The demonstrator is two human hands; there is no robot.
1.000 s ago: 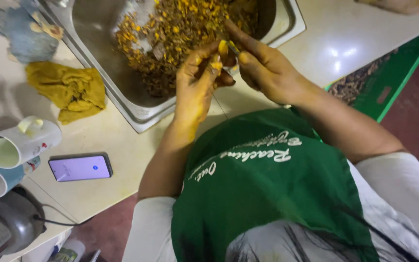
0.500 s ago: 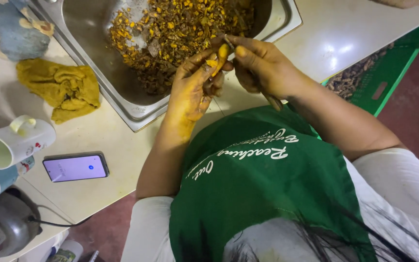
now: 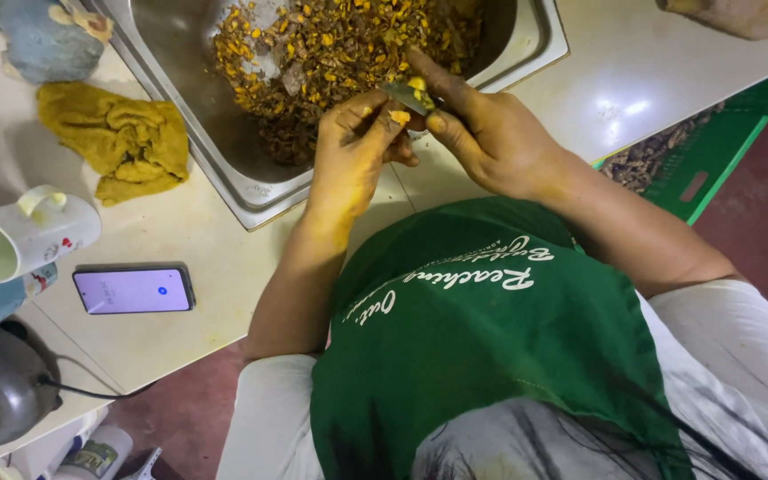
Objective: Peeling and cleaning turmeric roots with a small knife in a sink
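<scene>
Clearly both hands work directly over the steel sink [image 3: 242,191], so peelings drop in: the left hand [image 3: 357,142] pinches a yellow root piece [image 3: 399,116], the right hand [image 3: 482,133] clamps a small knife [image 3: 399,92] (blade against it).

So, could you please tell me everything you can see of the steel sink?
The steel sink is a rectangular basin of dull, shiny metal with rounded corners and a raised rim, set at a slant into the pale countertop. Its top is cut off by the frame. A heap of yellow-orange and brown root peelings fills much of the bowl; the left wall stays bare. Both hands work above its near rim, apparently not touching it. A yellow cloth lies beside it.
</scene>
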